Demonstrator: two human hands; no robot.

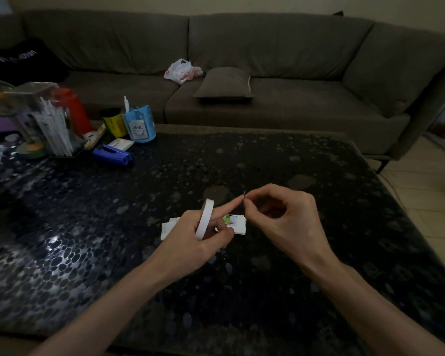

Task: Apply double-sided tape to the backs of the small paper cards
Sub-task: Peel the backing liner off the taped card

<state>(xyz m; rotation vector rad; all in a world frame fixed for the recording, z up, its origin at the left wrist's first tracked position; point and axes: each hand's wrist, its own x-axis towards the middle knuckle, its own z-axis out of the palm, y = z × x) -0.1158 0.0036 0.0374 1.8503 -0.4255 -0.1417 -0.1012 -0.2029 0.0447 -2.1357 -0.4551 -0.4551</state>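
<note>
My left hand (pixel 203 235) grips a white roll of double-sided tape (pixel 204 219), held on edge, with the forefinger stretched out to the right. My right hand (pixel 280 214) pinches a tiny bit, apparently the tape's end, at that fingertip (pixel 244 195). Several small paper cards (pixel 235 223) lie on the dark table just under both hands. One card shows a coloured picture; the others show white. My left hand covers part of the cards.
The dark pebble-patterned table (pixel 242 291) holds clutter at its far left: a blue stapler (pixel 112 154), a blue pen cup (pixel 139 125), a yellow can (pixel 115 123), a clear holder of white sticks (pixel 53 129) and a red bottle (pixel 75 109). A grey sofa (pixel 267 60) stands behind.
</note>
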